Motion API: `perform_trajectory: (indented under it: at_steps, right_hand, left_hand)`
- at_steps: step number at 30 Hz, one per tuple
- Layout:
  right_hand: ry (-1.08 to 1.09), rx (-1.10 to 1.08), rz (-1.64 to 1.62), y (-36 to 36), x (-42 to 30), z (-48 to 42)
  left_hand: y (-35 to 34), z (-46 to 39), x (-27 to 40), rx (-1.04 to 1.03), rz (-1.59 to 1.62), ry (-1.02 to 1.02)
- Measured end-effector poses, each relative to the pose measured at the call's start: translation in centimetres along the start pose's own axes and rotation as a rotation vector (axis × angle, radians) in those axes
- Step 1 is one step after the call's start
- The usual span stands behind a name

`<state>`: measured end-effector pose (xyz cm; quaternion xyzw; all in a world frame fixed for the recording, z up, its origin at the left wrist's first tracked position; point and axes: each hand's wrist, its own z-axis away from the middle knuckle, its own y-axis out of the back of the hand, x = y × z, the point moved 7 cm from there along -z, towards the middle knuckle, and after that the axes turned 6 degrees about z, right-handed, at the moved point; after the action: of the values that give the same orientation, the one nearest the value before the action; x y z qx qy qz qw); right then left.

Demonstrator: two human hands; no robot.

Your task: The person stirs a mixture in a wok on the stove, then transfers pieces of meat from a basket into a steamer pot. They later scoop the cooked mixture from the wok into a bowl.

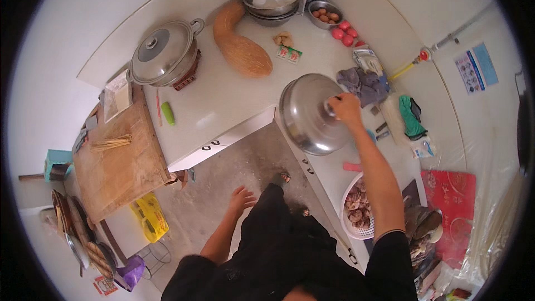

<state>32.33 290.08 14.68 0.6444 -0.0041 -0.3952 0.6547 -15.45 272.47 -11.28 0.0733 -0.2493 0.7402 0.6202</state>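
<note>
My right hand (346, 109) grips the knob of a large, domed stainless-steel lid (307, 108). The lid covers part of the right-hand counter near its inner corner; what lies beneath it is hidden, and I cannot tell whether it rests on anything. Close beside it is a crumpled grey cloth (363, 85). Below my right forearm a white perforated plastic basket (347, 222) holds several brownish, rounded pieces, partly hidden by the arm. My left hand (242, 198) hangs over the floor with its fingers apart and holds nothing.
Farther back on the counter are a lidded metal pot (167, 52), a long orange squash (244, 50) and a metal bowl (325, 23) of eggs. A wooden board (125, 167) bearing thin sticks (110, 143) overlies the left end. Concrete floor (196, 205) lies between the counters.
</note>
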Motion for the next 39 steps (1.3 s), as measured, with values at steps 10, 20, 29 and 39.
perform_trajectory:
  at_steps: [10,20,29,39]
  right_hand:
    - [-0.071,0.104,0.09,-10.0,-2.0,-4.5]
    - [-0.328,0.069,-0.016,-18.1,2.3,-9.1]
    - [-0.031,0.289,-0.312,-8.8,3.1,2.4]
    - [-0.536,0.019,-0.352,-9.9,20.9,35.0]
  left_hand:
    - [19.8,3.6,-11.8,0.356,0.266,0.126]
    - [16.3,2.4,-6.2,0.159,-0.15,0.065]
    - [12.5,-5.5,-0.2,0.061,-0.25,0.179]
    - [-5.6,-8.5,-0.9,-0.247,-0.592,0.164]
